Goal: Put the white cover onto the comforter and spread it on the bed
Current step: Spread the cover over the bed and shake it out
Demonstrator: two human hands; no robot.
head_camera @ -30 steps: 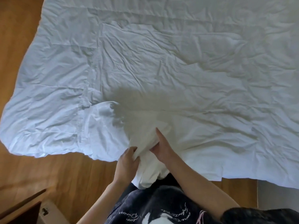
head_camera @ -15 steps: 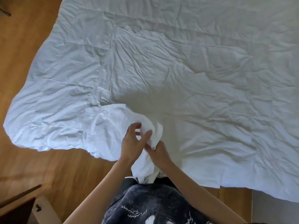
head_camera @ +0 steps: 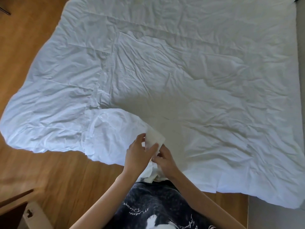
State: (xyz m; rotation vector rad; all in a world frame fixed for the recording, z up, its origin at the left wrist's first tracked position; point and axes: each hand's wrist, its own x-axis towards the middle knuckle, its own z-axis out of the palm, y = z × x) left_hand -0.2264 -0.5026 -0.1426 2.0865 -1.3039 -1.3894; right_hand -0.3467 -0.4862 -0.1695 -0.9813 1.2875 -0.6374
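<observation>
clearly the work sits in the closing part of the covering step: the white cover (head_camera: 181,76) lies spread and wrinkled over most of the bed (head_camera: 301,80), and both hands are busy at its near edge, right in front of the person's dark printed shirt (head_camera: 156,207). the left hand (head_camera: 137,154) pinches a small raised flap of white cloth (head_camera: 154,138) between thumb and fingers, holding it up off the surface, while the right hand (head_camera: 165,160) is curled on the bunched fabric just beside and below it, the two hands almost touching. whether the cloth they hold is the cover's opening edge or a corner of the comforter inside it cannot be told, since all is white on white; the comforter itself is not seen apart from the cover. my judgement is that the opening is being sorted or fastened, and the next move calls for tucking the bunched part in flat, then taking the near edge in both hands and drawing it straight. as it lies, the cover's long axis runs from the near right corner toward the far left, skewed across the bed, and its left portion hangs out over the wooden floor (head_camera: 33,38), so it needs pulling rightward to square it up. the raised flap points away from the person, toward the middle of the bed.
</observation>
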